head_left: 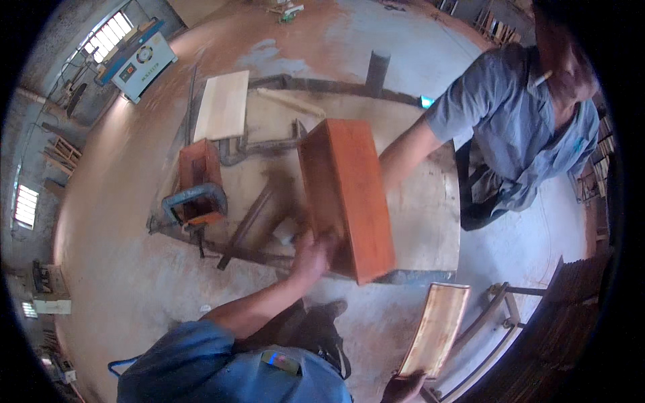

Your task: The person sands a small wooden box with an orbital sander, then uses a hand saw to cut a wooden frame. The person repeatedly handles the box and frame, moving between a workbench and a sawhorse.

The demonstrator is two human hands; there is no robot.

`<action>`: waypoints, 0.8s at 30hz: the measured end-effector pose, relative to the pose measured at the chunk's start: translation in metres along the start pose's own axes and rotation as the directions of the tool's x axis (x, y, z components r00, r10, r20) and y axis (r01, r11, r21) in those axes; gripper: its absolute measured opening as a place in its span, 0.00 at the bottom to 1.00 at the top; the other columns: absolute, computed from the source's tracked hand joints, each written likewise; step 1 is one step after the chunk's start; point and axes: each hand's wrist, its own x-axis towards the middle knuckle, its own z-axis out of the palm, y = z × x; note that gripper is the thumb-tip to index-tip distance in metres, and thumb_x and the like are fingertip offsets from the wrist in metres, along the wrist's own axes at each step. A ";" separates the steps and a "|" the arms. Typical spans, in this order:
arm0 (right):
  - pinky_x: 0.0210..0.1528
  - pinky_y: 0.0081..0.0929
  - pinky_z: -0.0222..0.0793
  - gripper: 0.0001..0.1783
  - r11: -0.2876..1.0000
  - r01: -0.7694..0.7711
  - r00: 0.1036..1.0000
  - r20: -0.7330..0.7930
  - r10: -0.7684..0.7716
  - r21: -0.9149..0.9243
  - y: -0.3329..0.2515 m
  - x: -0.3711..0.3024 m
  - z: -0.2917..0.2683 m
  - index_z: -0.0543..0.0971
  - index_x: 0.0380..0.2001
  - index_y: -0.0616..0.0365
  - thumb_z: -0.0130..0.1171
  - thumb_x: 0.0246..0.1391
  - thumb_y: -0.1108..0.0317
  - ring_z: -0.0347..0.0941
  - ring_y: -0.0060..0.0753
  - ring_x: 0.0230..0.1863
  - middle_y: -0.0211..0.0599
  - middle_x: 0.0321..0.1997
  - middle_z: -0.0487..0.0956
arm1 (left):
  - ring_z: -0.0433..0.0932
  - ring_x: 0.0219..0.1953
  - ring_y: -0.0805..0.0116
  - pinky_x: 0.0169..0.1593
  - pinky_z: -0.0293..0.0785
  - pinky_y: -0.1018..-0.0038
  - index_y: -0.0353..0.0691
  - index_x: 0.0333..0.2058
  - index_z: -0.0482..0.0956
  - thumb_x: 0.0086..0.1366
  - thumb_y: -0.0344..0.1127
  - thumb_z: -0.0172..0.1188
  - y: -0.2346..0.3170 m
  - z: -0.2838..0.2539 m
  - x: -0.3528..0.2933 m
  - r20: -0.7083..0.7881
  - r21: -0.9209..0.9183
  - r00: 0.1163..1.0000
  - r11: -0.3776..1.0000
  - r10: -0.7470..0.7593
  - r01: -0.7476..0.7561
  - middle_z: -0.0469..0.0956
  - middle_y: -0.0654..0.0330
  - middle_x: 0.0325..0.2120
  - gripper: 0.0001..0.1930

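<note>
A long reddish-brown wooden box (359,195) stands tilted over the work table, its hollow side facing left. My left hand (312,258) is at the near end of this hollow side, overlapping its edge; motion smears the fingers, so their grip is unclear. Low at the right, my right hand (404,387) grips the bottom end of a thin, pale-brown wooden panel (435,329), held upright away from the table. Across the table a co-worker (510,127) reaches an arm (410,154) behind the box, where that hand is hidden.
On the worn work table (426,215) lie a smaller reddish box (198,164) with a blue clamp (195,195) around it, a pale board (223,106) and dark metal bars (248,225). Stacked dark slats (571,316) stand at right. A machine (144,64) sits far left.
</note>
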 end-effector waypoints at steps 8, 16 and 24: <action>0.47 0.22 0.74 0.23 0.655 0.030 0.981 0.147 0.123 -0.755 -0.012 -0.010 0.082 0.77 0.39 0.80 0.46 0.69 0.63 0.75 0.27 0.29 0.45 0.25 0.80 | 0.77 0.35 0.63 0.35 0.72 0.67 0.33 0.49 0.72 0.68 0.34 0.50 -0.057 0.036 -0.106 0.196 0.384 0.968 0.920 -0.160 0.075 0.78 0.54 0.36 0.15; 0.53 0.21 0.72 0.28 0.530 0.105 0.978 0.185 0.101 -0.842 0.002 -0.006 0.090 0.81 0.41 0.73 0.41 0.71 0.55 0.79 0.30 0.28 0.47 0.22 0.82 | 0.69 0.13 0.72 0.14 0.62 0.70 0.39 0.42 0.74 0.62 0.29 0.52 -0.145 0.046 -0.087 0.066 0.588 0.996 0.804 0.054 -0.083 0.71 0.62 0.16 0.10; 0.35 0.33 0.71 0.32 -0.631 0.310 0.898 0.436 -0.050 -0.711 -0.006 0.008 0.090 0.66 0.60 0.58 0.53 0.61 0.48 0.73 0.38 0.46 0.40 0.53 0.73 | 0.76 0.38 0.58 0.41 0.73 0.63 0.36 0.49 0.68 0.57 0.25 0.54 -0.191 0.119 -0.027 -0.159 0.682 0.955 0.727 0.251 -0.078 0.75 0.51 0.36 0.19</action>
